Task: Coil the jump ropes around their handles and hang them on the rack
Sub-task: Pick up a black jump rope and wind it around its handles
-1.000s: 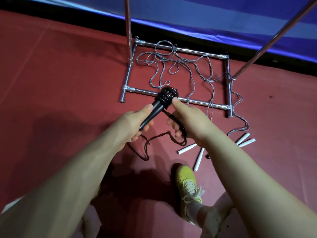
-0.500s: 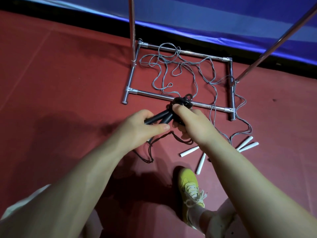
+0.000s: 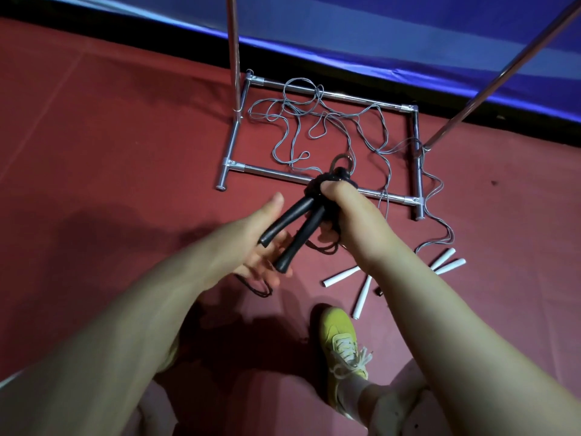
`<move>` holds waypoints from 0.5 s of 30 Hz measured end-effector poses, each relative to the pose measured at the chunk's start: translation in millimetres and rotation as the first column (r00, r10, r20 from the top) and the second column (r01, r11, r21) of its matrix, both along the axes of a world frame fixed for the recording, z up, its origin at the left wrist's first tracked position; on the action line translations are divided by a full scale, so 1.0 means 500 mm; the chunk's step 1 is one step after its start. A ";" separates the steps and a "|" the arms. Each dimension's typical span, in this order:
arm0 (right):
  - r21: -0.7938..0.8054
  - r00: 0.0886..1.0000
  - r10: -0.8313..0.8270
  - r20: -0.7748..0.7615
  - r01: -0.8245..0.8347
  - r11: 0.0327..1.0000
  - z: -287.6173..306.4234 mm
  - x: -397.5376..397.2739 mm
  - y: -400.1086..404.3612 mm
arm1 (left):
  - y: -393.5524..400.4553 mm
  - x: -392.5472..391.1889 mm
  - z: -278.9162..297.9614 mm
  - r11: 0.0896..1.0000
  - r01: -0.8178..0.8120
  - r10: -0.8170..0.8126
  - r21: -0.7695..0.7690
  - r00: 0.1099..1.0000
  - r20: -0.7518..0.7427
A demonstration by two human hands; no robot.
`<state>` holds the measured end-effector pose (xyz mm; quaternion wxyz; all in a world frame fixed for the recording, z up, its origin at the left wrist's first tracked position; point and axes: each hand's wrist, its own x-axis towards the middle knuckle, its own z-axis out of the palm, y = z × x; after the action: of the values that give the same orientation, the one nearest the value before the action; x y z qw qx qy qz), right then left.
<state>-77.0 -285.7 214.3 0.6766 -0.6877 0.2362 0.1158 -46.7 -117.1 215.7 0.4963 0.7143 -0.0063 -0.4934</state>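
Hands over red floor [image 3: 94, 152], black jump rope [image 3: 327, 190] in play. Right hand [image 3: 342, 212] wrapped tight around the coiled cord at the top of the two black handles [image 3: 295, 231], thumb pressed over the bundle, grip closed firmly on the rope. Handles splayed down and to the left, ends apart, held up above the floor. Left hand [image 3: 261, 247] spread just beneath the handles, fingers straight, palm up, grip open, touching the lower ends or only near them, cannot tell through the blur. Loose tail of black cord [image 3: 257, 286] trailing below onto the floor, looped under the left hand. Beyond the hands, metal rack [image 3: 239, 168] standing on the floor, rectangular base of silver tubes, two poles rising up out of the top of the view. Grey ropes [image 3: 314, 121] sprawled in tangled loops inside that base, strands spilling over the right-side tube and running down toward four white handles [image 3: 361, 291] scattered on the floor near the right forearm. Yellow shoe [image 3: 341, 338] with white laces planted below, toe pointing toward the white handles. Blue mat [image 3: 377, 33] along the far edge, dark strip beneath it.
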 end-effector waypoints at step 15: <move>-0.019 0.962 0.195 -0.191 -0.202 0.979 0.023 -0.006 -0.015 | -0.019 -0.003 0.016 0.980 -0.199 0.199 0.013 0.974 -0.105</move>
<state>-80.1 -293.4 226.0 0.6228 -0.7069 0.2310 0.2429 -48.0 -126.6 223.6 0.5421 0.6848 0.0922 -0.4783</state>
